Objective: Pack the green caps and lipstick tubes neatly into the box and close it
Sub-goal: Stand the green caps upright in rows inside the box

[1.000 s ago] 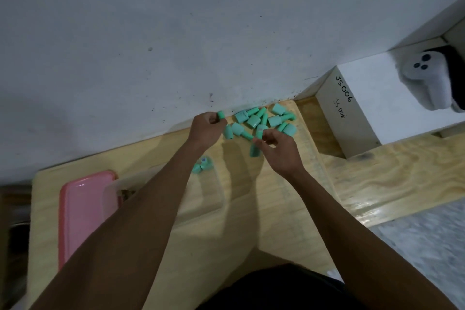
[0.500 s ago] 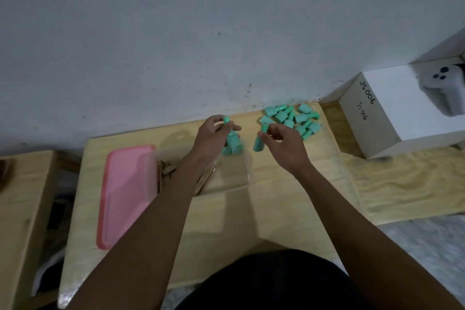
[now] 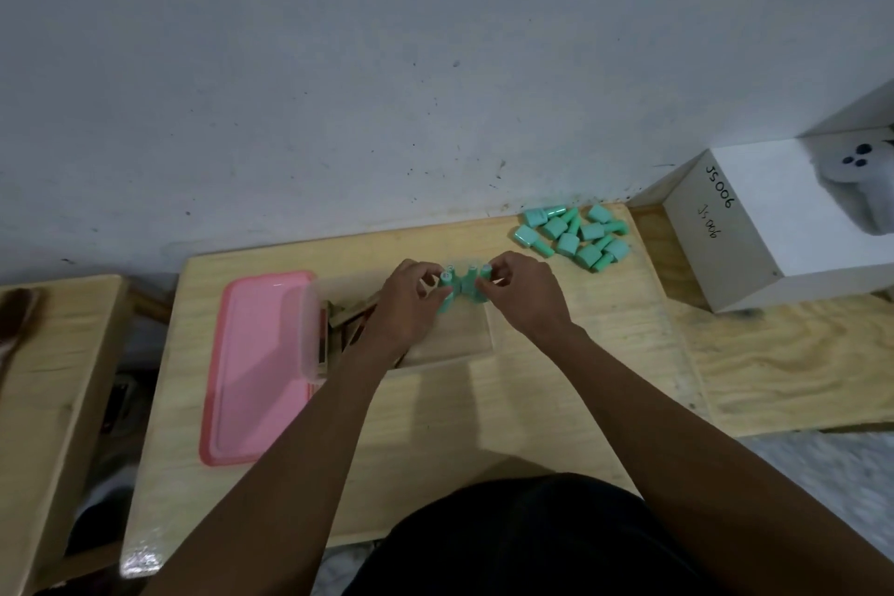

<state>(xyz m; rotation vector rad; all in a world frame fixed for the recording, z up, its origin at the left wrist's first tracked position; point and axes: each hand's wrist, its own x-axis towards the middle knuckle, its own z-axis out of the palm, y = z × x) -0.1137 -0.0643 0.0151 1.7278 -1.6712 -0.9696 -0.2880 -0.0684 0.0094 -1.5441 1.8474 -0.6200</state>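
Table (image 3: 484,411), left hand (image 3: 409,307), right hand (image 3: 527,300), tubes (image 3: 468,288) upright

**Loose heap** (image 3: 573,235): mint-green caps and lipstick tubes lay at the far right corner of the desk (image 3: 484,426), close to the wall. The short, blocky caps lay on their sides and touched one another, and the slimmer tubes lay among them at mixed angles.

**Green pieces** (image 3: 467,288): a small cluster stood roughly upright and close together. It was pinched between the fingers of the left hand (image 3: 411,305) and the right hand (image 3: 522,295), over the far part of the box (image 3: 445,356). Whether these were caps or tubes could not be told.

**Box:** clear-walled, rectangular and open, it rested flat at mid-desk, well apart from the heap.

**Pink lid** (image 3: 256,368): it lay flat just to the left of the box, with its right edge overlapped by the box's left wall.
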